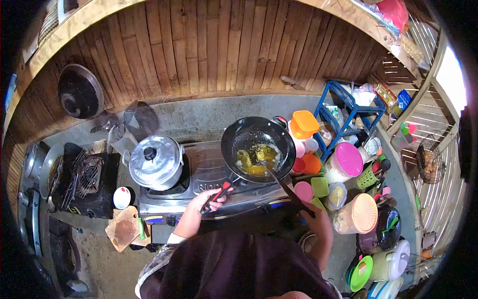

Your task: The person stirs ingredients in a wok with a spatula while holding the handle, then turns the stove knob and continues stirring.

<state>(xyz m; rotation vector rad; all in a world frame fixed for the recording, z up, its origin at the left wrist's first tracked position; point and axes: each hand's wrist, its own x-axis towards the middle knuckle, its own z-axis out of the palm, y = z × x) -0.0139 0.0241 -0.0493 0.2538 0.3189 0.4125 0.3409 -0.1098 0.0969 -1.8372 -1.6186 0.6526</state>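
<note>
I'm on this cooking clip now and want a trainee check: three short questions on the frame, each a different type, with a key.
1. True or false: the silver pot beside the wok stands uncovered.
2. Fill the gap: the left hand grips the wok's ____.
3. Where is the far end of the utensil held by the right hand?

Key:
1. False; a lid with a black knob covers the silver pot.
2. Red-and-black handle.
3. Inside the wok, at the yellow contents.
</note>
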